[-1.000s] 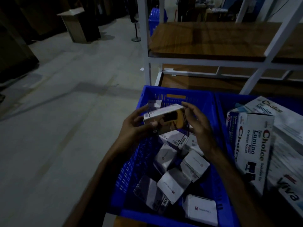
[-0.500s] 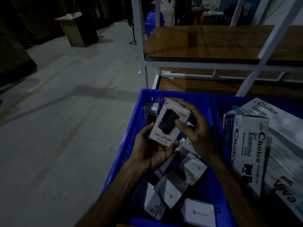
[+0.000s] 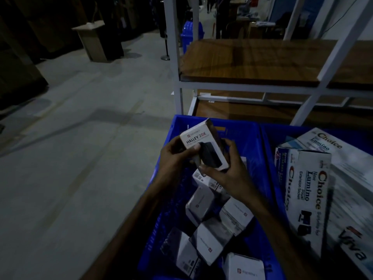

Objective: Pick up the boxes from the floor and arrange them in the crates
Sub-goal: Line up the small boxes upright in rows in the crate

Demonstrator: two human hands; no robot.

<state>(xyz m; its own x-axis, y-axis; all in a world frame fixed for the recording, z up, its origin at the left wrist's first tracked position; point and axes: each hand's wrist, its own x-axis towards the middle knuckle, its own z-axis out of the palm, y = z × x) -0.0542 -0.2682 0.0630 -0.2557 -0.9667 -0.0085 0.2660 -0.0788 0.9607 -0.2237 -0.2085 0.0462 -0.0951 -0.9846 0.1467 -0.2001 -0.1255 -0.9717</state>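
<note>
A white "HALLEY 20K" box [image 3: 203, 145] with a dark product picture is held above the left blue crate [image 3: 252, 138], the left hand [image 3: 177, 156] gripping its 9 o'clock side and the right hand [image 3: 228, 168] its 5 o'clock corner. The crate holds jumbled small white boxes [image 3: 236, 217]. At 3 o'clock, what seems a second blue crate [image 3: 270, 150] carries Choice boxes [image 3: 308, 190].

A small white box [image 3: 203, 146] printed "HALLEY 20K" is tilting above the far end of the left blue crate [image 3: 252, 138], gripped at both ends. Similar small white boxes [image 3: 212, 235] are lying jumbled on the crate's floor. Long white "Choice" boxes [image 3: 308, 190] are leaning inside the right blue crate [image 3: 270, 150].
</note>
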